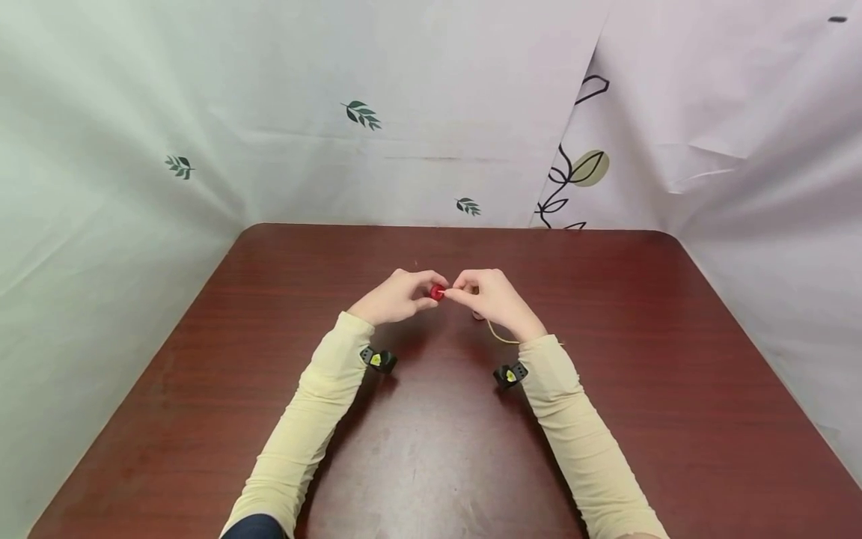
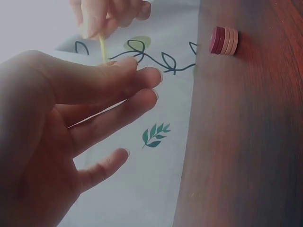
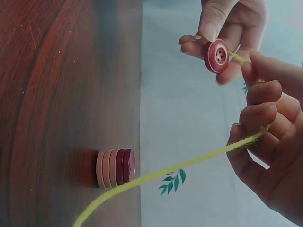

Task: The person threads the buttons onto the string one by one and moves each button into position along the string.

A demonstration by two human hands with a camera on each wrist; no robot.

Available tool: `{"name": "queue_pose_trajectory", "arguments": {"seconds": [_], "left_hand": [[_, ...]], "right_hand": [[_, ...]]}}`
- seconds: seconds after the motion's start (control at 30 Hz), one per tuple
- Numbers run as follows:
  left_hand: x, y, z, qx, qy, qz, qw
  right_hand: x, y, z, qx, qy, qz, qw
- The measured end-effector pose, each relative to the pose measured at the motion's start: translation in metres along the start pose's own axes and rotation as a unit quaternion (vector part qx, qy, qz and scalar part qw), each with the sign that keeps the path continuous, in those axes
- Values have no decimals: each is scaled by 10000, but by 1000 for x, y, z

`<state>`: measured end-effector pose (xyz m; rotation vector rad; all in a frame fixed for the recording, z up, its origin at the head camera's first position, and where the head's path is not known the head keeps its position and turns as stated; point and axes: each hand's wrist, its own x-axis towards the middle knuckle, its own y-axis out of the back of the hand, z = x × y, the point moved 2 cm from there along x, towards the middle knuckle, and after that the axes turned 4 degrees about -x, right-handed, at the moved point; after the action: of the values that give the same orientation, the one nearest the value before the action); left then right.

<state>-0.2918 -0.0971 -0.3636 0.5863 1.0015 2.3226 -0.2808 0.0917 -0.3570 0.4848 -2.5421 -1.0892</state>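
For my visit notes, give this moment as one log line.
left hand: pinches red button | right hand: pinches yellow string at button | table: stack of pink and dark-red discs

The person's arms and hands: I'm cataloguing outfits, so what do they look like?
The left sleeve and right sleeve are pale yellow and wrinkled, with dark navy fabric at the left one's upper end. Black devices with yellow marks sit at both wrists. The left hand and right hand wear no gloves.
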Motion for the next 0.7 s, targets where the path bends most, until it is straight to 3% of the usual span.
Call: {"name": "queue_pose_trajectory", "arguments": {"seconds": [0.23, 0.7], "left_hand": [[-1, 1, 1, -141, 86, 11, 9999], [-1, 0, -2, -238, 115, -66, 9996]], "right_hand": [[1, 1, 0, 42, 84, -44, 9999], [2, -5, 3, -414, 70, -228, 9989]]}}
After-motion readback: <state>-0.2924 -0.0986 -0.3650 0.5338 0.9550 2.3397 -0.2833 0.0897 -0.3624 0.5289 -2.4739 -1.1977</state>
